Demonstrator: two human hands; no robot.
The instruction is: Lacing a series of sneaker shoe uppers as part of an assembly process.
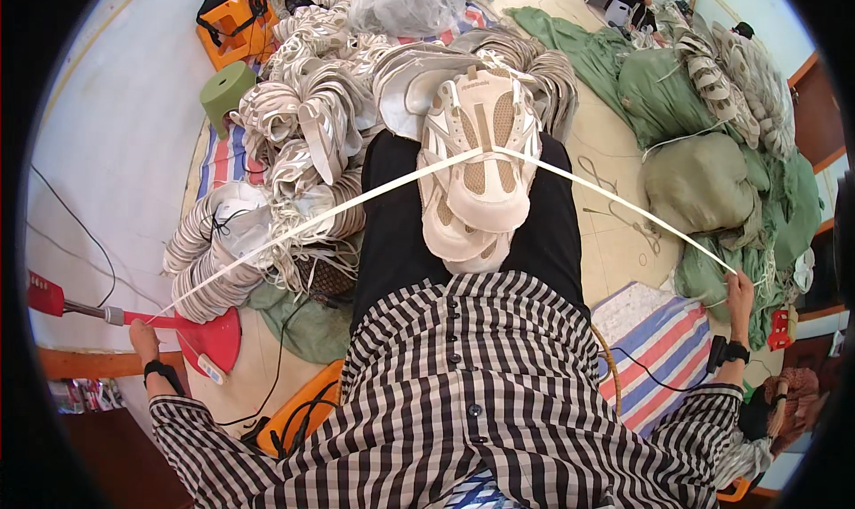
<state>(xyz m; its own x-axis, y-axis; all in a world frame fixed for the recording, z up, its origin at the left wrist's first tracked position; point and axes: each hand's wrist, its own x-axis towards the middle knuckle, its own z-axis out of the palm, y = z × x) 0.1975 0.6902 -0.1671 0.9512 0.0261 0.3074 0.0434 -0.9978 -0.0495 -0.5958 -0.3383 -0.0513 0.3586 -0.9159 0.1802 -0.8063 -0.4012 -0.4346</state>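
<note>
A beige and white shoe upper (485, 166) with tan mesh panels lies toe toward me on my lap, on top of several similar uppers (445, 233). A flat cream shoelace (325, 217) passes through its lowest eyelets, and both halves stretch tight out to the sides. At the far left, my left hand (143, 342) is closed on one end of the lace, close to a red stand. Out to the right, my right hand (738, 297) pinches the other end, beside green sacking. Both arms are spread wide.
Bundles of shoe uppers (307, 108) cover the floor ahead and to the left, near a green stool (228, 95). A red round-based stand (218, 335) is at my left. Stuffed green sacks (708, 184) lie on the right. Striped sheeting (655, 353) is beside my right hip.
</note>
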